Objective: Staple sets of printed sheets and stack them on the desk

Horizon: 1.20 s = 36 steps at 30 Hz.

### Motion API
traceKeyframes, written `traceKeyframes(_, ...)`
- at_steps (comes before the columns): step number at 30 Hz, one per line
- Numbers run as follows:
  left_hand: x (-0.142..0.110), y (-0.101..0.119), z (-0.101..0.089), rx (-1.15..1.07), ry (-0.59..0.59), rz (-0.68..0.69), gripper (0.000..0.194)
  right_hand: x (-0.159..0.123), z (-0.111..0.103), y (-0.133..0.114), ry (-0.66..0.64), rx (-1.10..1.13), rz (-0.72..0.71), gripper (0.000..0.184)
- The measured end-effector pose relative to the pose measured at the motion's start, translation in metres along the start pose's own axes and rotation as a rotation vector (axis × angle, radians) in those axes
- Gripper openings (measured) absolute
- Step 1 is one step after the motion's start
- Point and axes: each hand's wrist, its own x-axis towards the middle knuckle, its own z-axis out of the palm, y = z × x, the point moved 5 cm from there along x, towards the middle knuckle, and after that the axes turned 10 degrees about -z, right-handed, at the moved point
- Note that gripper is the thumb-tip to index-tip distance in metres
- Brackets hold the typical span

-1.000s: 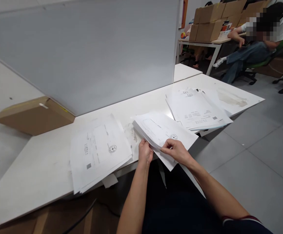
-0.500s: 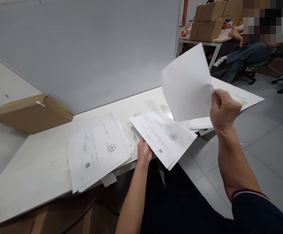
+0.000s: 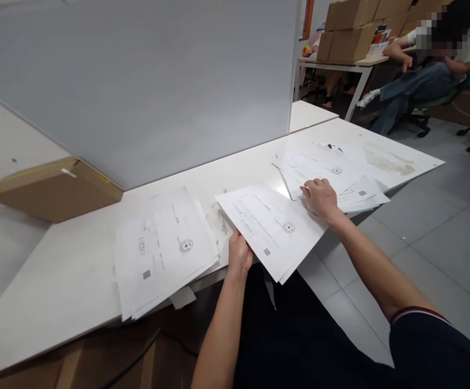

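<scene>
White sheets (image 3: pixel 269 229) in left fingers (image 3: pixel 237 241); right fingers (image 3: pixel 309 186) over right-hand pile (image 3: pixel 320 166), grip unclear.

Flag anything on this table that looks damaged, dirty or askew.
The white table has a discoloured patch near its right end and dark smudges beside the left paper stack; whether stain or wear, I can't tell. The right paper pile looks askew, its sheets lying at different angles.

The head camera looks forward and down from above. It faces the near desk (image 3: pixel 73 265) and the far panel (image 3: pixel 158 92)
</scene>
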Motion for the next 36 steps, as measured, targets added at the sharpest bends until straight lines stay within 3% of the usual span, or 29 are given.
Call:
traceKeyframes(5, 0.0, 0.001, -0.001, 0.003, 0.004, 0.0, 0.02, -0.017, 0.003, -0.031, -0.281, 0.196, 0.111, 0.047)
traceKeyframes(8, 0.002, -0.001, -0.001, 0.007, -0.012, 0.007, 0.02, -0.018, 0.008, -0.032, -0.337, 0.241, 0.166, 0.051)
traceKeyframes(14, 0.002, -0.002, -0.001, 0.002, -0.06, 0.036, 0.027, -0.015, 0.018, -0.023, -0.243, 0.517, 0.096, 0.023)
traceKeyframes(18, 0.0, 0.001, -0.005, -0.003, -0.076, 0.055, 0.03, -0.028, 0.008, -0.018, -0.18, 0.768, 0.109, 0.026)
traceKeyframes(22, -0.004, 0.007, -0.016, 0.055, -0.07, 0.088, 0.031, -0.05, 0.001, -0.018, -0.268, 1.019, 0.182, 0.029)
traceKeyframes(26, -0.009, 0.013, -0.022, 0.08, -0.101, 0.108, 0.038, -0.068, 0.009, -0.022, -0.33, 1.24, 0.221, 0.026)
traceKeyframes(30, -0.013, 0.016, -0.025, 0.021, -0.082, 0.14, 0.036, -0.079, 0.021, -0.023, -0.227, 1.274, 0.249, 0.03)
traceKeyframes(36, -0.022, 0.025, -0.023, 0.057, -0.08, 0.316, 0.031, -0.087, 0.024, -0.027, -0.058, 1.215, 0.274, 0.035)
